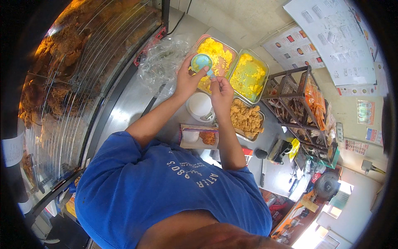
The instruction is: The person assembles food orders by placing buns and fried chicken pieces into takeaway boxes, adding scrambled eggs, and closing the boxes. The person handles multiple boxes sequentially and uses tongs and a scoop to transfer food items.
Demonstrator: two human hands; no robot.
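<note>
My left hand (188, 79) is curled round the bowl of a small light-blue scoop (201, 61). My right hand (222, 89) has its fingers pinched at the short handle end of the same scoop, just below and right of the bowl. Both hands are over a metal tray (236, 52) of yellow scrambled egg (216, 50). Beside it on the right is a second tray of yellow egg (248, 76). Under my wrists stands a round white kitchen scale (200, 104). A takeaway box (191, 145) nearer my body holds white rice and a fried piece.
A tray of fried chicken pieces (245, 118) lies right of my right forearm. Clear plastic bags (163, 62) are bunched at the left. A lit display case (74, 74) borders the far left. Brown crates (290, 91), a knife (263, 174) and a fan (327, 185) are to the right.
</note>
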